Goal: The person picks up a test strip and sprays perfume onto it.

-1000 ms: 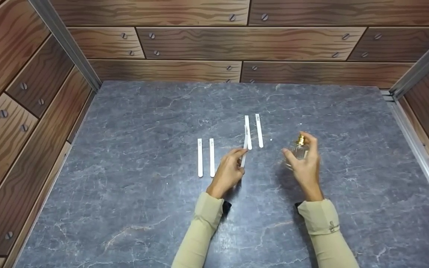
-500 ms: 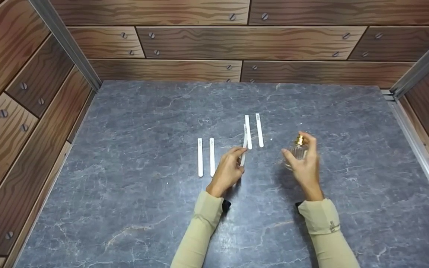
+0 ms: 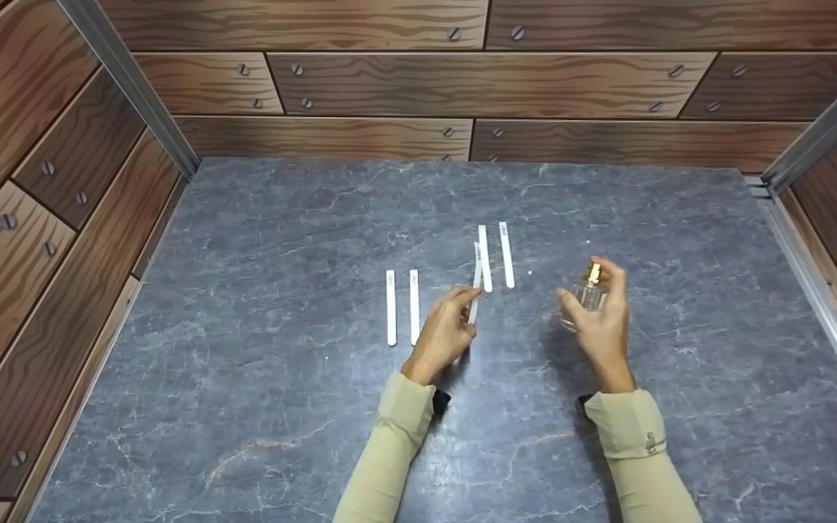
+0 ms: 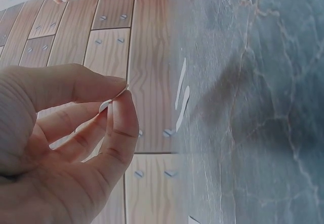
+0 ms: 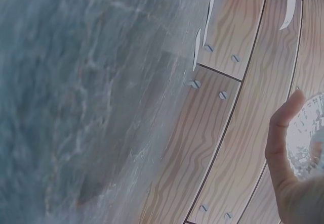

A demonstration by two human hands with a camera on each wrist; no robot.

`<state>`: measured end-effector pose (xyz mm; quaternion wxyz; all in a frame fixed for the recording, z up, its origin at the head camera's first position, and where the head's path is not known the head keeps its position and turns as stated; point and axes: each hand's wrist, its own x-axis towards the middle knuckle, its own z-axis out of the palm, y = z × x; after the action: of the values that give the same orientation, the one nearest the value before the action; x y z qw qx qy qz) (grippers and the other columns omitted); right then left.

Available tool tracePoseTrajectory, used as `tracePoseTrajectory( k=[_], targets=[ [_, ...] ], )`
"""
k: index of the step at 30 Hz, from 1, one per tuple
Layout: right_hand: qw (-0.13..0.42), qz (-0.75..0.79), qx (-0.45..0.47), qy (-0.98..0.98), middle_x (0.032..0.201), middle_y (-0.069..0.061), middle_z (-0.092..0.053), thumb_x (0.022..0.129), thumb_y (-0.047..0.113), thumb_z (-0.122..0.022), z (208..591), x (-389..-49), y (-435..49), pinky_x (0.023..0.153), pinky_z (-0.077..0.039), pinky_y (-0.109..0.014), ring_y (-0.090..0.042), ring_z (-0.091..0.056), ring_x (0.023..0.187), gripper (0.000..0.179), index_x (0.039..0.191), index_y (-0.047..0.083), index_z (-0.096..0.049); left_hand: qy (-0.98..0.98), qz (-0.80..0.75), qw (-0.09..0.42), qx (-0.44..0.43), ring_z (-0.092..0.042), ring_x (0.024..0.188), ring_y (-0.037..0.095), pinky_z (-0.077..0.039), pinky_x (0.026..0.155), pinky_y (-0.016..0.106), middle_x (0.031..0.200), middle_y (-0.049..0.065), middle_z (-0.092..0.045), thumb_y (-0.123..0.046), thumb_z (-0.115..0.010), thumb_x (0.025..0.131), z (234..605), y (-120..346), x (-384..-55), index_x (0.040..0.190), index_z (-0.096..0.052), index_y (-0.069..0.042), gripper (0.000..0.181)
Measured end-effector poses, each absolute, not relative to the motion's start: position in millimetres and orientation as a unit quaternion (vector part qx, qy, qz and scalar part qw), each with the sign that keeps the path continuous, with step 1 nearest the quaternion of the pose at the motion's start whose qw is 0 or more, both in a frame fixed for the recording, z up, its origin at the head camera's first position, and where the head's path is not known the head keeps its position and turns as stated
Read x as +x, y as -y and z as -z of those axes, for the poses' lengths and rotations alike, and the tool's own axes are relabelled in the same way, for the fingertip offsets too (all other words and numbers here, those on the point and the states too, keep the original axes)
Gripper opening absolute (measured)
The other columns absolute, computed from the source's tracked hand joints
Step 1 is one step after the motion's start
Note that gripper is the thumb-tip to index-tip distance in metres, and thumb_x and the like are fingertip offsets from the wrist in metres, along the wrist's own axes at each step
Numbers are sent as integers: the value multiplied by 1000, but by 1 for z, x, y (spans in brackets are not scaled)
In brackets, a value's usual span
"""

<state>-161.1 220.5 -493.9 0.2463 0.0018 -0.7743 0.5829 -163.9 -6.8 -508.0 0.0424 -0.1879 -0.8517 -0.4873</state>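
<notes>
My left hand (image 3: 442, 335) pinches a white paper test strip (image 3: 476, 274) between thumb and fingers, its printed end pointing away from me. In the left wrist view the pinched strip (image 4: 105, 105) shows almost edge-on. To the right, my right hand (image 3: 602, 330) grips a clear glass perfume bottle (image 3: 589, 295) upright, the index finger on its gold spray top (image 3: 593, 272). The bottle's ribbed glass (image 5: 304, 143) appears at the right edge of the right wrist view. A gap separates strip and bottle.
Two white strips (image 3: 391, 309) lie side by side left of my left hand, one partly behind it. Two more strips (image 3: 507, 256) lie beyond the held one. A tiny white speck (image 3: 530, 272) is on the dark marbled table (image 3: 280, 407). Wood-patterned walls (image 3: 389, 83) surround it.
My right hand and the perfume bottle have shifted slightly to the right over the last half second. The held strip's far end has moved slightly left; the left hand has barely moved.
</notes>
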Motion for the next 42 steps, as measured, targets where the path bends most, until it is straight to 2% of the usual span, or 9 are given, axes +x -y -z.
tracePoseTrajectory(
  k=[4, 9, 17, 25, 30, 37, 42],
  targets=[
    [244, -578, -7, 779, 111, -17, -54, 83, -10, -75, 493, -160, -220, 57, -51, -15, -8, -56, 75, 60, 136, 0, -49, 851, 492, 30, -182, -65, 85, 22, -57, 74, 27, 125, 18, -64, 23, -54, 71, 509, 7, -166, 131, -61, 12, 62],
    [244, -583, -6, 775, 113, -23, -55, 82, -11, -74, 494, -159, -221, 56, -52, -15, -7, -58, 76, 60, 136, -1, -49, 848, 498, 20, -180, -66, 86, 24, -55, 71, 22, 126, 19, -64, 24, -58, 70, 510, 9, -169, 132, -60, 12, 63],
    [238, -597, -8, 766, 113, -16, -54, 82, -13, -73, 493, -160, -220, 53, -55, -18, -7, -59, 75, 61, 136, -1, -48, 841, 514, -14, -167, -58, 83, 18, -48, 63, 18, 129, 19, -61, 24, -62, 72, 507, 12, -176, 136, -57, 11, 65],
    [245, -585, -8, 773, 113, -18, -56, 81, -11, -75, 493, -160, -220, 61, -52, -15, -13, -58, 82, 61, 135, -1, -50, 840, 521, -30, -147, -65, 91, 23, -53, 70, 21, 138, 16, -58, 20, -67, 76, 509, 13, -184, 138, -57, 8, 64],
    [249, -578, 1, 777, 113, -21, -57, 81, -10, -76, 493, -161, -220, 65, -49, -16, -15, -57, 84, 61, 135, -1, -50, 828, 542, -55, -130, -64, 91, 21, -53, 69, 22, 142, 16, -55, 19, -70, 78, 511, 14, -189, 140, -57, 6, 64],
    [250, -576, 4, 778, 111, -17, -56, 81, -11, -75, 493, -161, -220, 60, -50, -15, -10, -57, 80, 61, 135, -1, -50, 817, 564, -66, -103, -65, 88, 20, -53, 66, 21, 140, 15, -57, 18, -70, 77, 514, 14, -197, 139, -58, 5, 64],
    [252, -579, 6, 775, 112, -24, -56, 81, -11, -75, 493, -160, -221, 62, -50, -15, -11, -56, 83, 60, 135, -2, -50, 810, 574, -79, -89, -68, 92, 24, -56, 68, 24, 142, 18, -55, 15, -72, 81, 516, 14, -200, 140, -57, 5, 62]
  ],
)
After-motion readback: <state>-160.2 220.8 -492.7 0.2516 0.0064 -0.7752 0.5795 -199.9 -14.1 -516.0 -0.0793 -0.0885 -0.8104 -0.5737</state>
